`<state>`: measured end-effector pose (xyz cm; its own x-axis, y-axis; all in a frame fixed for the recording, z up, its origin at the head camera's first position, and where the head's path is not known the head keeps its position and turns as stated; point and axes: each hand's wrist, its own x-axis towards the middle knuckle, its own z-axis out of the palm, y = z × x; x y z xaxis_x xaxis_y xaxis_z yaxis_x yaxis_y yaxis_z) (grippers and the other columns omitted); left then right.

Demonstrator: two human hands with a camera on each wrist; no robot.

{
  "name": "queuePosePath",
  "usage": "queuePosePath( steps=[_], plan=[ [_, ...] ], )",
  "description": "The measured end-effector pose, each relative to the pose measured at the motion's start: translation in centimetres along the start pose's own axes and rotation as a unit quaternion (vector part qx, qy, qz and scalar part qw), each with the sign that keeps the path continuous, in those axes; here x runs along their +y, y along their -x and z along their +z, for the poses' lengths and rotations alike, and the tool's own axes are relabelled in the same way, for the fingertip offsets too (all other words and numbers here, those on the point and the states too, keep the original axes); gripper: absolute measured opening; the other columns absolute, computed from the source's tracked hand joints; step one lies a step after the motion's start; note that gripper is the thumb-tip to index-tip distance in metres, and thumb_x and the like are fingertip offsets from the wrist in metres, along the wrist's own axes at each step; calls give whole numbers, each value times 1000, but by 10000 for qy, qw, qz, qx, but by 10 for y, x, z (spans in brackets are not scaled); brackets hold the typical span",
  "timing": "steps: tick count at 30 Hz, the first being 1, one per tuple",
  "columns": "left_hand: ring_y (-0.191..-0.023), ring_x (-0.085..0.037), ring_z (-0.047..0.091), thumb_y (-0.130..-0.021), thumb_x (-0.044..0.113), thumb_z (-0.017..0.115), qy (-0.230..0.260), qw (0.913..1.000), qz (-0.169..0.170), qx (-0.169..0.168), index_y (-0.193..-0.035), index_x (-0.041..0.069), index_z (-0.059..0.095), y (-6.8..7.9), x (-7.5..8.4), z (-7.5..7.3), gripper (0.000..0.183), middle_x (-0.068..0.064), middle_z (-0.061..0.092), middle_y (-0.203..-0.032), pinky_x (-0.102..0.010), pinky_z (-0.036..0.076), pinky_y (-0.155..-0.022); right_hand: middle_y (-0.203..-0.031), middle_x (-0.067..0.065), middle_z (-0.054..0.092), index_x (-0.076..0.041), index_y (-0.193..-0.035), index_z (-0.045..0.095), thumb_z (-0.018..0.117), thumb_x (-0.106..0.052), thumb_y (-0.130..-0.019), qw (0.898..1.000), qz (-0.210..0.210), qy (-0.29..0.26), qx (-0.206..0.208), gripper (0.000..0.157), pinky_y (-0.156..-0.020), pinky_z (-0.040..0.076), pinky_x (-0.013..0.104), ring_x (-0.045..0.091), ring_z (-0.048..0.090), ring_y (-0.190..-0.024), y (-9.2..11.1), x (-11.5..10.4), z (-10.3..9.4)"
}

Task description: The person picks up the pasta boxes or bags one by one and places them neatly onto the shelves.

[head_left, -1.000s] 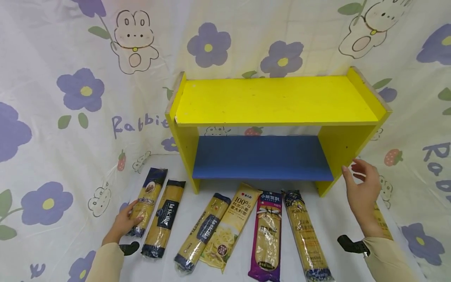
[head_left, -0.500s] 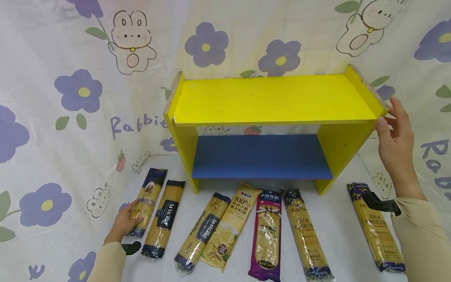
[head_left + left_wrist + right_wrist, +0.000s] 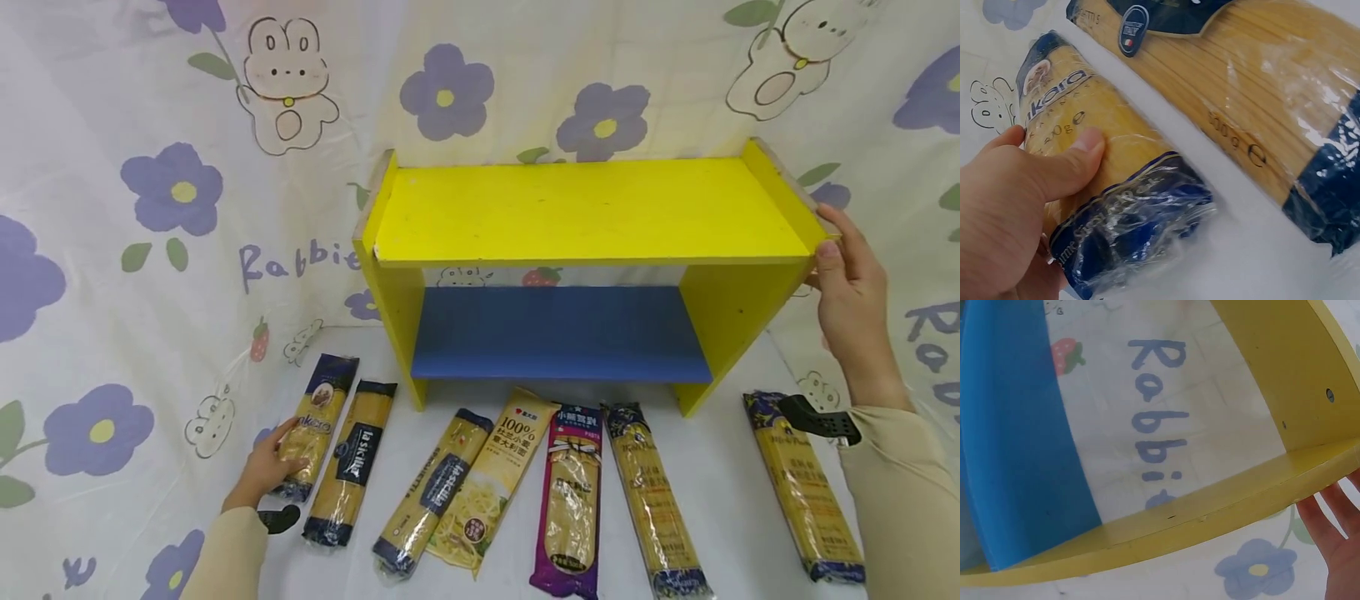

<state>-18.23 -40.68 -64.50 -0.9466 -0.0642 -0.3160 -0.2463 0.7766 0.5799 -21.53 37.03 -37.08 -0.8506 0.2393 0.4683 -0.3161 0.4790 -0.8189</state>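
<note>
My left hand (image 3: pixel 265 469) grips a spaghetti packet (image 3: pixel 1094 134) with dark blue ends at the far left. The thumb lies across its front, and the other fingers go round its left side, partly hidden. Close by, on its right, lies a spaghetti packet with a navy label (image 3: pixel 351 462). At the right, my right hand (image 3: pixel 855 304) holds the upper front corner of a yellow shelf (image 3: pixel 592 208). Its thumb is at the front edge and its fingers lie along the outer side. In the right wrist view, fingers (image 3: pixel 1322 528) show just outside the yellow side panel.
In front of the shelf lie more pasta packets: another navy-labelled one (image 3: pixel 432 496), a pale yellow one (image 3: pixel 498 475), a purple one (image 3: pixel 567 500) and a blue-ended one (image 3: pixel 655 500). A similar packet (image 3: pixel 806 487) lies far right. The blue lower board (image 3: pixel 558 333) spans the shelf.
My right hand has risen from beside the shelf's lower right side to its upper right corner and now holds it. My left hand stays on the same spaghetti packet.
</note>
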Motion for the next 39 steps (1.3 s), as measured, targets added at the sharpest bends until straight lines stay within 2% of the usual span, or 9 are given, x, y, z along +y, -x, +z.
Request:
queuePosePath(
  steps=[3,7,11,17,23,26,29,32,39],
  plan=[
    [-99,-34,64,-85,22,79,292,9994,50,-178,-158,16,23,-2,0,-1,93,-35,54,-129,-41,56,-75,-108,-18,53,-28,-151,41,40,-25,-107,9998,80,190,39,45,-80,46,1,-5,57,-97,1,2,-1],
    [-97,-30,67,-84,20,79,579,9976,164,-351,-159,16,19,-3,0,-4,96,-35,55,-129,-39,58,-74,-111,-18,52,-29,-152,40,39,-25,-107,9997,130,200,14,45,-81,46,1,-4,57,-100,1,0,0],
    [-103,-32,67,-86,24,78,708,9963,130,-470,-160,19,18,-2,1,-4,95,-35,52,-135,-43,59,-82,-112,-19,52,-31,-152,39,38,-25,-107,9996,162,232,-9,45,-81,46,2,-4,57,-101,1,-3,2],
    [-116,-34,56,-90,33,72,951,9932,-316,-597,-159,31,18,1,-2,0,88,-31,37,-153,-55,47,-101,-110,-18,52,-30,-151,40,39,-26,-107,9996,154,245,45,45,-82,46,2,-3,57,-100,2,-5,4],
    [-125,-38,49,-90,32,72,1419,9867,-531,-583,-158,33,20,7,-4,4,86,-28,28,-159,-59,42,-106,-110,-18,52,-29,-151,40,39,-25,-107,9996,114,234,65,45,-82,45,3,-3,57,-99,1,-3,6],
    [-127,-38,48,-90,31,72,1508,9854,-525,-591,-158,33,20,8,-2,3,85,-28,26,-159,-54,44,-104,-111,-20,53,-29,-152,40,39,-25,-107,9995,91,280,87,45,-82,45,3,-4,56,-99,0,-2,5],
    [-122,-35,50,-90,32,71,1547,9851,-527,-528,-158,33,21,9,1,2,85,-29,30,-157,-40,49,-96,-112,-20,53,-28,-152,40,39,-24,-107,9996,58,275,80,45,-82,45,3,-4,56,-99,0,-3,4],
    [-118,-32,51,-90,35,71,1586,9847,-585,-409,-158,33,22,9,3,1,84,-29,34,-154,-31,47,-87,-111,-20,52,-29,-152,40,39,-24,-107,9996,44,256,66,45,-83,45,3,-3,56,-99,1,-4,4],
    [-124,-34,47,-91,37,71,1844,9802,-695,-196,-157,34,22,11,4,2,82,-28,27,-158,-30,46,-89,-111,-21,52,-31,-151,41,39,-24,-107,9994,65,346,64,44,-82,45,3,-4,56,-99,2,-4,5]
  ],
)
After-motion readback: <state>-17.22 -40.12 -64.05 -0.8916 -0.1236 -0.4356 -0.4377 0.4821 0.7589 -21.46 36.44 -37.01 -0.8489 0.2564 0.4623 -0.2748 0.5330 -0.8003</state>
